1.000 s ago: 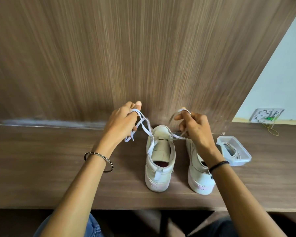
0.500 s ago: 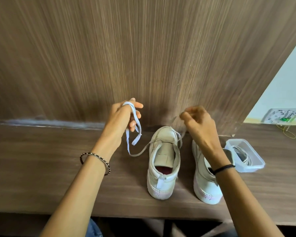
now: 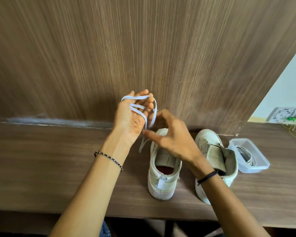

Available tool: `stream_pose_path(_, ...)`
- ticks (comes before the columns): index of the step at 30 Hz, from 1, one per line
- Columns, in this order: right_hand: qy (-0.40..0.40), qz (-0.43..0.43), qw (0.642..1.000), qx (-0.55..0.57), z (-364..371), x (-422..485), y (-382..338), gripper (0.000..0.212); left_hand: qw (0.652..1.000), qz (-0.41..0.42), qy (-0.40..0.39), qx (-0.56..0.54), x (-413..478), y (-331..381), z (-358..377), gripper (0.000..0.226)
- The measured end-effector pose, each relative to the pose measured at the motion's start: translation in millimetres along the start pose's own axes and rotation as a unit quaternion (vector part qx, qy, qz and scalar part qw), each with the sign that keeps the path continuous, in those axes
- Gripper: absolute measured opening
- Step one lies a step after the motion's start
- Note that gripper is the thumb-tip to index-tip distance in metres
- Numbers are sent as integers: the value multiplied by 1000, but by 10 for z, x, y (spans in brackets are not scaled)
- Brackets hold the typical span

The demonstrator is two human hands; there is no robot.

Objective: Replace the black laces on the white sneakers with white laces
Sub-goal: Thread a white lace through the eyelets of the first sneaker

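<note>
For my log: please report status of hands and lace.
Left hand palm up, white lace looped round it. Right hand at the lace, grip unclear. Nothing in the way.

White lace now across upturned left hand

One wide-angle view, worn on the person's head, looks forward and down from close range. The left hand and right hand sit mid-frame. The wooden wall rises beyond the fingers, and the desk spreads beneath them.

White lace loops above two side-by-side white sneakers.
</note>
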State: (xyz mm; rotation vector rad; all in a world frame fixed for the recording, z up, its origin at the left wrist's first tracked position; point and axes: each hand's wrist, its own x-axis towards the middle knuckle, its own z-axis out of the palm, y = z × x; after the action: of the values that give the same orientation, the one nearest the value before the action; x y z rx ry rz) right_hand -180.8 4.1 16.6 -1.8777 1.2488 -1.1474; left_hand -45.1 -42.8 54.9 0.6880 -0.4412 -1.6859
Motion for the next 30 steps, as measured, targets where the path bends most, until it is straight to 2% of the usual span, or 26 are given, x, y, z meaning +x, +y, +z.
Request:
stream_pose_path(2,83,33,994,61,21,-2,-6,45,999,13,-3,-52,-28,-4,3,54)
stream_pose_path(4,106,57,986,116,50,-6,-24,55,995,37,-11,-89,-91,-9,17,70)
stream_pose_path(5,110,67,984,123,62,-13,-41,57,995,49,-9,-81,-120,-21,19,71)
stream_pose_path(6,108,76,984,122,74,-23,-47,58,997,59,7,-48,-145,-34,27,66)
stream_pose_path(9,104,109,983,109,113,-47,-56,62,991,59,94,75,-229,-36,61,27)
stream_pose_path(10,111,122,982,93,124,-42,-33,61,989,60,103,89,-238,-44,61,27)
stream_pose_path(13,115,134,984,-1,160,-29,27,47,991,47,105,63,-207,-58,57,39)
stream_pose_path(16,104,65,991,-53,203,-40,43,23,996,48,44,-54,-224,-56,66,29)
stream_pose_path(17,106,46,993,-35,197,-32,47,17,997,39,36,-47,-177,-57,34,25)
stream_pose_path(19,96,37,993,49,125,9,71,17,997,45,58,34,-111,-54,1,21)
stream_pose_path(21,83,43,982,162,-6,68,90,23,994,63,33,87,-39,-45,-53,18)
stream_pose_path(23,87,71,963,243,-169,93,83,27,963,85,29,253,-6,-23,-137,17)
stream_pose_path(25,114,121,951,262,-346,80,73,32,909,82,15,408,-8,11,-250,18)
stream_pose_path(26,129,140,948,255,-433,68,82,33,893,74,1,444,-5,37,-303,18)
stream_pose_path(28,157,164,943,242,-577,53,112,35,880,76,-27,467,-22,107,-387,17)
stream_pose_path(30,178,178,935,249,-672,48,122,35,882,91,-31,461,-13,164,-447,17)
